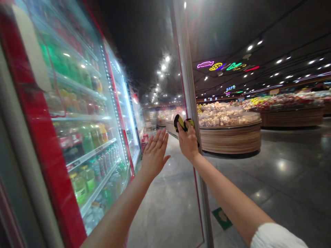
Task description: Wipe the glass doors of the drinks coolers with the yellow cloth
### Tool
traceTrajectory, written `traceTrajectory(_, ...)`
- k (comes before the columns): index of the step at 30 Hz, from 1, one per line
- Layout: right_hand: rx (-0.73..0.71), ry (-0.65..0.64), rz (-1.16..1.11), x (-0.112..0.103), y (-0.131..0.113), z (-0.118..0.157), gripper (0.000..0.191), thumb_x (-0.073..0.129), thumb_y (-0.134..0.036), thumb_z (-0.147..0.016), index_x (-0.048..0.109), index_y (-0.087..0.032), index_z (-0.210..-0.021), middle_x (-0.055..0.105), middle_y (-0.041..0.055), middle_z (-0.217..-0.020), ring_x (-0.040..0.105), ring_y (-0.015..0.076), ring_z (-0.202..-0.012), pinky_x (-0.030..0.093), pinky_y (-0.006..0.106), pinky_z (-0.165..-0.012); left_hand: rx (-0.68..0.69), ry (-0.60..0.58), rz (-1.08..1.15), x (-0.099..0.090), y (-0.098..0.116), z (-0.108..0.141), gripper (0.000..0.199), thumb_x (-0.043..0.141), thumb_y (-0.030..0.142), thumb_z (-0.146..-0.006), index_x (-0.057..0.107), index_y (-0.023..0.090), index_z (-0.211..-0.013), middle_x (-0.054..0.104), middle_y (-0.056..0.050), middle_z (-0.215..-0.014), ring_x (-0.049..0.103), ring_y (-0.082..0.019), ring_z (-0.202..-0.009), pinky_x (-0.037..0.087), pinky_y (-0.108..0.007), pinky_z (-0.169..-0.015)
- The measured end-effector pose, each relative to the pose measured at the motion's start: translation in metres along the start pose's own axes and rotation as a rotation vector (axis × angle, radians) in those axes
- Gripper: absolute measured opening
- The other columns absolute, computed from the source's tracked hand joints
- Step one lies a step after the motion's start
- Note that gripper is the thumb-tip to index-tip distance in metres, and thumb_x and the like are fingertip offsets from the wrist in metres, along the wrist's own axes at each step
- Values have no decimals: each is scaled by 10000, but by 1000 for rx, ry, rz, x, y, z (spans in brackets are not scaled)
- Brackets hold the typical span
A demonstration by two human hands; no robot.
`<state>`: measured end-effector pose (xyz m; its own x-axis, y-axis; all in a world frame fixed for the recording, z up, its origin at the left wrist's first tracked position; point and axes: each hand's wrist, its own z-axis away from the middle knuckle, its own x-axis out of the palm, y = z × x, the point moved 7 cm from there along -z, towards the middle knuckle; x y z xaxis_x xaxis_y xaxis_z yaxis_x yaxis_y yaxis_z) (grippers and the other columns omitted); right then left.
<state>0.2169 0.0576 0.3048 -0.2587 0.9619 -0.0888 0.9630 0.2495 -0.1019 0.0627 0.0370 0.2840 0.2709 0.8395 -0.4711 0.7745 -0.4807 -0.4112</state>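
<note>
A glass fridge door (pixel 165 193) with a metal frame (pixel 190 69) stands swung open in front of me. My right hand (pixel 188 141) presses a folded yellow and black cloth (pixel 181 123) against the glass, close to the frame's inner edge. To its left, my left hand (pixel 155 150) is held up flat with the fingers stretched and the thumb apart. It holds nothing and is at the glass; whether the palm touches it I cannot tell.
On the left, a lit drinks fridge (pixel 85 137) with a red frame (pixel 49 148) holds shelves of bottles. Beyond the door, a round wood-sided display stand (pixel 230 139) is piled with packaged goods. A green floor sign (pixel 222 218) lies on the grey floor (pixel 279 186).
</note>
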Motion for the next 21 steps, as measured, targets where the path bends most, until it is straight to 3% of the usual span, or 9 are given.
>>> traceTrajectory(4, -9, -16, -21, -3, -5, -42, 441, 493, -169, -990, 628, -256, -1401, 505, 165, -1495, 514, 306, -1363, 501, 444, -1084, -25, -2, 2, -2, 0, -1, 1055, 730, 345, -853, 41, 166, -1633, 203, -118, -1688, 149, -278, -1575, 170, -482, -1296)
traceTrajectory(8, -193, -63, -60, -10, -6, -20, 447, 500, -138, -974, 651, -280, -1370, 527, 108, -1512, 480, 276, -1412, 463, 422, -1138, -59, 6, -14, -5, -6, 3, 1033, 749, 378, -843, 114, 174, -1632, 199, -113, -1688, 161, -288, -1574, 155, -490, -1295)
traceTrajectory(10, -214, -66, -60, -12, -3, -9, 460, 495, -120, -963, 651, -279, -1366, 541, 100, -1507, 495, 264, -1402, 473, 417, -1124, -54, 2, -19, -7, -8, 6, 1020, 753, 379, -842, 136, 182, -1630, 202, -101, -1689, 172, -285, -1573, 151, -485, -1296)
traceTrajectory(15, -76, 23, -74, -11, -17, -37, 438, 500, -178, -971, 638, -228, -1384, 554, 130, -1493, 492, 290, -1397, 467, 459, -1128, -51, 0, -18, -12, -9, 7, 1021, 755, 396, -840, 141, 187, -1629, 212, -95, -1687, 178, -284, -1572, 158, -482, -1294)
traceTrajectory(18, -167, 33, -138, -9, -41, -44, 383, 529, -295, -994, 682, -201, -1332, 594, 136, -1446, 498, 288, -1384, 432, 469, -1167, -50, -2, -19, -16, -10, 10, 1041, 743, 401, -848, 92, 194, -1632, 228, -96, -1684, 193, -282, -1569, 168, -482, -1293)
traceTrajectory(21, -265, 26, -239, -10, -39, -28, 333, 501, -266, -1010, 741, -258, -1241, 656, 84, -1373, 551, 245, -1333, 436, 440, -1168, -73, -1, -40, -22, -19, 17, 1038, 722, 384, -865, 45, 209, -1632, 239, -88, -1683, 206, -276, -1565, 177, -474, -1292)
